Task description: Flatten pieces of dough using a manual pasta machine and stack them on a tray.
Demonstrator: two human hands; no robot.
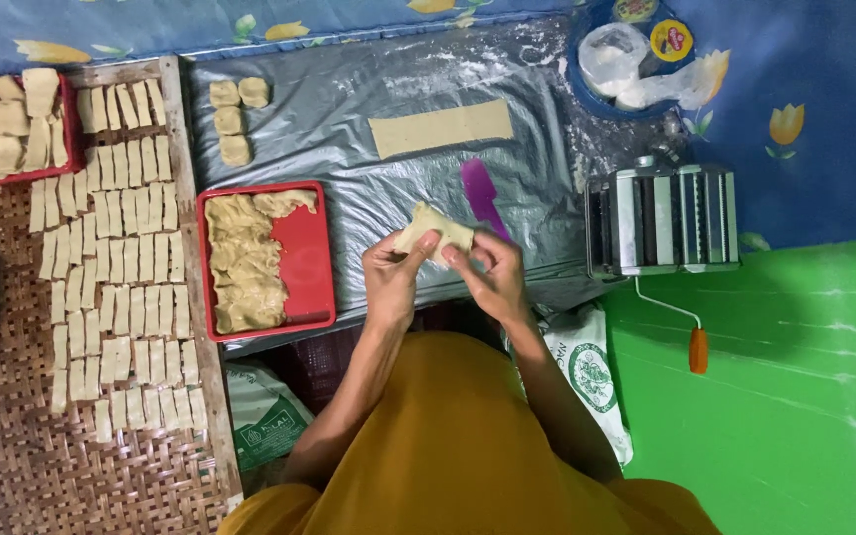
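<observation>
Both hands, left [391,269] and right [490,269], raised together, pinch 1 dough piece [432,230] between fingertips.

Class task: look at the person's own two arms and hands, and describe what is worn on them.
Both forearms are bare; left hand and right hand wear no gloves. No rings, watch or bracelets are visible. A mustard-yellow garment covers the body below the arms.
</observation>
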